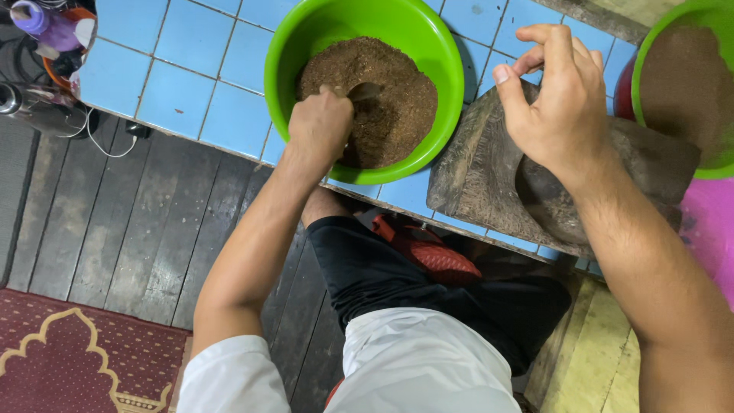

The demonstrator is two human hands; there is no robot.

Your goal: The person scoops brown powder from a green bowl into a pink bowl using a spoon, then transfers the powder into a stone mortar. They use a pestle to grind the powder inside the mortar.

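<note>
Two green bowls stand on the blue-tiled tabletop [176, 69], one in the middle and one at the far right edge of the view. The middle green bowl [428, 46] holds a mound of brown powder [397, 115], and the left hand [319, 126] reaches into it from the near side, its fingers curled tight around the handle of a metal spoon [365, 92] whose bowl lies on the powder just right of the knuckles. The right hand [562, 103] hovers over a dark stone mortar slab [474, 176] that sits just right of the middle bowl; its fingers are bent loosely with the thumb stretched out to the left, and I cannot tell whether they hold anything. The second green bowl [650, 46], partly cut off by the frame, also carries brown powder and sits just beyond the slab's right end. Below the tabletop's near edge lie dark wooden floor planks [115, 222], a red patterned rug [69, 359] at the near left, and a red sandal [432, 256] by the person's knee.
</note>
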